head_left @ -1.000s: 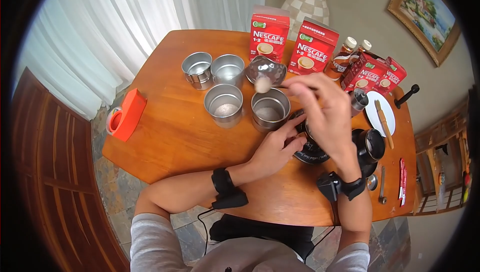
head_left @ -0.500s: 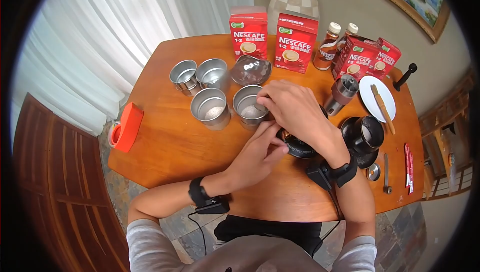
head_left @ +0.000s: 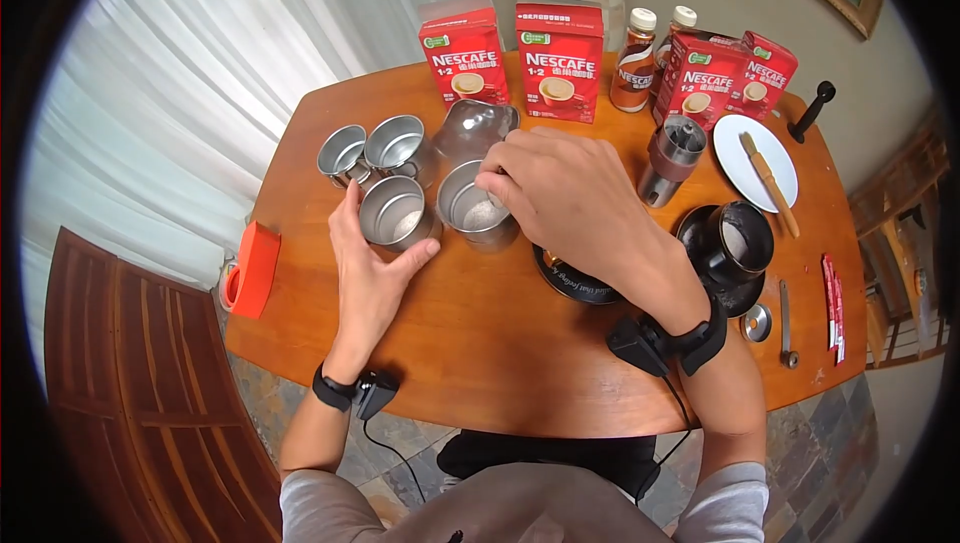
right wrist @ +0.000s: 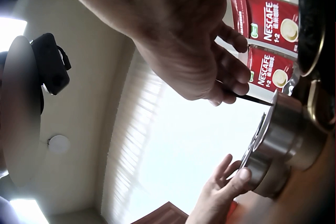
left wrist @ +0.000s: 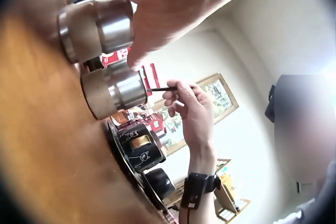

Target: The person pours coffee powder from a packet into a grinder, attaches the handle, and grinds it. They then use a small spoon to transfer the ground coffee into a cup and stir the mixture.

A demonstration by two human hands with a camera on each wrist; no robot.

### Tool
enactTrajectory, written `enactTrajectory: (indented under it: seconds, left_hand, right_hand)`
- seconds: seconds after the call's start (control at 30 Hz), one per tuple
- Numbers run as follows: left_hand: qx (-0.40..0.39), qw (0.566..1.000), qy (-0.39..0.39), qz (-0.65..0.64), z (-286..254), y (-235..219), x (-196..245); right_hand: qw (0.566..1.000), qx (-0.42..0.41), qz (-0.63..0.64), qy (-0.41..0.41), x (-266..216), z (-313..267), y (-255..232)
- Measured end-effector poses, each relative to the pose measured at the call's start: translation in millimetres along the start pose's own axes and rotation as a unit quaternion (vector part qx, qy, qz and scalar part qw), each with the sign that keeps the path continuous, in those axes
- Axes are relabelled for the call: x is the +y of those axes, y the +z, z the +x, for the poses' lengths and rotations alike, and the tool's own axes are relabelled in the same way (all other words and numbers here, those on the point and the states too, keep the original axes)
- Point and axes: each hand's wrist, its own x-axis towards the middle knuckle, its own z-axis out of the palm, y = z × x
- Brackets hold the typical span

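My left hand (head_left: 368,278) holds a steel cup (head_left: 376,205) with white powder in the bottom, fingers at its far left side and thumb at its right. Beside it stands a second steel cup (head_left: 453,186), also with pale powder inside. Over this one my right hand (head_left: 575,193) pinches the thin dark handle of a spoon (left wrist: 164,89), which reaches over the rim; its bowl is hidden. Below the right hand lies a black saucer (head_left: 575,285), and the left wrist view shows a black mug (left wrist: 142,150) on it.
Two more steel cups (head_left: 395,138) and a glassy dish (head_left: 475,128) stand behind. Red Nescafe boxes (head_left: 560,63) and bottles (head_left: 633,63) line the back. To the right are a grinder (head_left: 670,158), a plate with a brush (head_left: 765,178) and a black cup (head_left: 740,248). An orange holder (head_left: 257,268) sits left.
The right hand has brought the powder-laden spoon down into the right-hand steel cup. My left hand has left the black saucer area and moved left onto the other steel cup.
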Motion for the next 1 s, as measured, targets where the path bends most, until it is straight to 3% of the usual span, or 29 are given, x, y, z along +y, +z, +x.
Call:
enactTrajectory:
  seconds: [0.03,0.1,0.37,0.63,0.7,0.83,1.0]
  left_hand:
    - [-0.015,0.993,-0.062,-0.102,3.7,1.6,-4.0]
    - [-0.046,0.936,-0.18,-0.3,11.3,3.3,-9.5]
    - [-0.014,0.956,-0.188,-0.225,1.0,-17.9,-13.0]
    - [-0.084,0.94,-0.169,-0.284,11.9,-0.9,1.5]
    - [-0.098,0.946,-0.148,-0.272,16.1,3.8,-8.3]
    - [-0.119,0.915,-0.16,-0.351,20.9,4.8,-12.2]
    - [-0.142,0.902,-0.158,-0.376,24.0,2.2,-13.0]
  right_hand:
    - [1.0,0.002,0.0,-0.001,-1.5,0.5,-1.6]
    - [1.0,-0.014,0.014,0.019,-3.5,0.9,-5.3]
    - [0.999,-0.014,0.017,0.034,-3.2,0.5,-8.8]
    - [0.999,0.023,0.01,0.025,-6.2,3.0,-12.4]
    - [0.997,0.046,0.042,0.041,-10.5,6.4,-15.6]
    - [0.992,0.061,0.105,0.029,-26.7,10.2,-8.3]
    - [0.992,-0.055,0.116,0.02,-38.1,10.5,27.6]
